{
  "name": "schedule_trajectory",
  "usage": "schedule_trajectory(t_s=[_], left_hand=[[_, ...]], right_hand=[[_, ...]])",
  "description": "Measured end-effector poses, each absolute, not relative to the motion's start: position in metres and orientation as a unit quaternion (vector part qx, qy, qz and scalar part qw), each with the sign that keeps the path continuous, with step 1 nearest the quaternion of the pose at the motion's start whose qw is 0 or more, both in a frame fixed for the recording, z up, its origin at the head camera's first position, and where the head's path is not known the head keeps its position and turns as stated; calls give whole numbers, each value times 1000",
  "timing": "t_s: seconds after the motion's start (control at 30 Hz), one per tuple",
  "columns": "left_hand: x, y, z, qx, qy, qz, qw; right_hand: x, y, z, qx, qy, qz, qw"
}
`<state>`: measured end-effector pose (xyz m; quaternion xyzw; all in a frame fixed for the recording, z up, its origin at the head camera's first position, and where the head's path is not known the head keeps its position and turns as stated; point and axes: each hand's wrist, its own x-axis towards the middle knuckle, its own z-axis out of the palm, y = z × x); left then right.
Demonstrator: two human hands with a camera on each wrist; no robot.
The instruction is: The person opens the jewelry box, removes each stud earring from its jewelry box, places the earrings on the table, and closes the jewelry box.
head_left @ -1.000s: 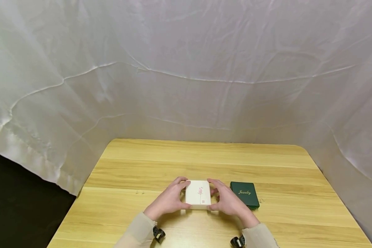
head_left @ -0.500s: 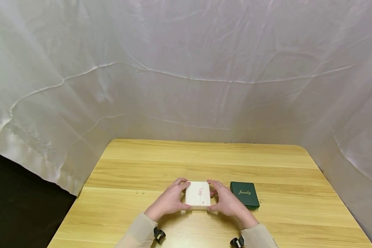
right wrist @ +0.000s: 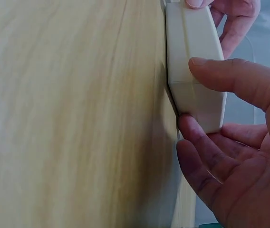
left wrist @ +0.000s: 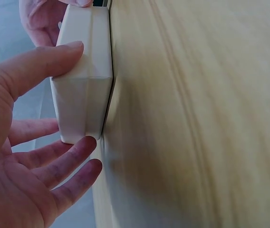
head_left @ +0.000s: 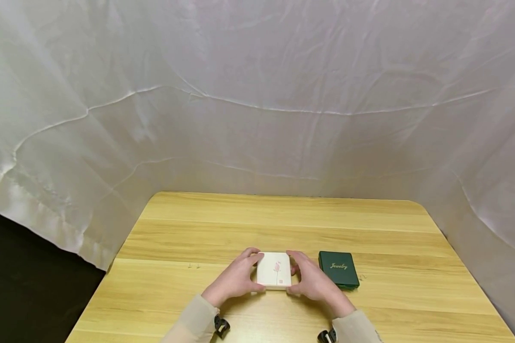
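Observation:
A small white box point(head_left: 268, 269) with a pink flower printed on its top sits on the wooden table point(head_left: 189, 305), between both hands. My left hand point(head_left: 237, 278) grips its left end, thumb on the near side and fingers around the far corner. The right hand point(head_left: 312, 281) mirrors this at the right end. In the left wrist view, a thin seam runs along the side of the white box point(left wrist: 73, 107), dividing it into two layers. The right wrist view shows the right thumb point(right wrist: 216, 73) lying across that seam on the near side.
A dark green box point(head_left: 339, 269) with gold "Jewelry" lettering lies just right of the right hand. Pale cloth point(head_left: 257, 143) hangs behind and beside the table. Each wrist wears a black camera strap point(head_left: 221, 326).
The white box's top has sunk slightly toward the table, and its near face shows thinner. Both hands have come down a little with it. The green box has stayed put.

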<state>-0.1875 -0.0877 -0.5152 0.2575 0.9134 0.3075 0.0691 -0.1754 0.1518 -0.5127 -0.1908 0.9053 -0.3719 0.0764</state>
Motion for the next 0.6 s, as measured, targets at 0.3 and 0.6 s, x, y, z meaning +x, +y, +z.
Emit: schedule_trajectory(t_s=[0.3, 0.6], left_hand=[[-185, -88, -516, 254, 909, 322, 73], [-182, -88, -517, 242, 910, 330, 67]], right_hand=[[-175, 152, -514, -186, 907, -370, 78], [-175, 149, -514, -169, 902, -388, 90]])
